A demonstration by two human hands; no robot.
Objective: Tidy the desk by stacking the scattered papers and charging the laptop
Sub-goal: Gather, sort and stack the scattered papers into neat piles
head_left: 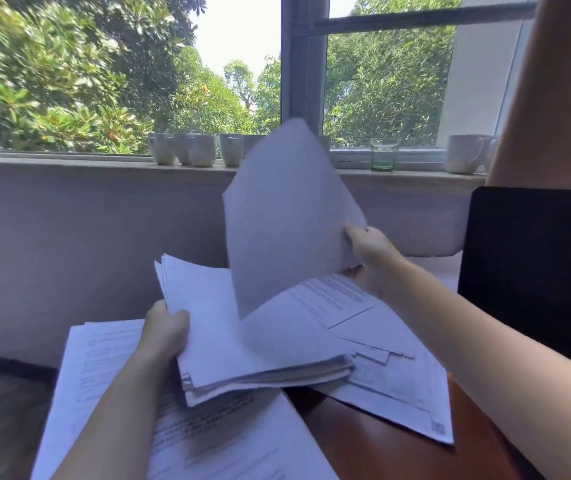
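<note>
White paper stack (242, 344) gripped in left hand (166, 329); right hand (370, 245) pinches raised sheet (287, 216).

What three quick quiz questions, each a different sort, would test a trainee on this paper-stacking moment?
1. True or false: the left hand holds a thick stack of papers above the desk.
2. The right hand pinches: A) a mug, B) a raised sheet, C) the laptop.
3. Fill in: loose papers lie on the desk, so the stacking is ____ finished.

Key: 1 true; 2 B; 3 not.
</note>
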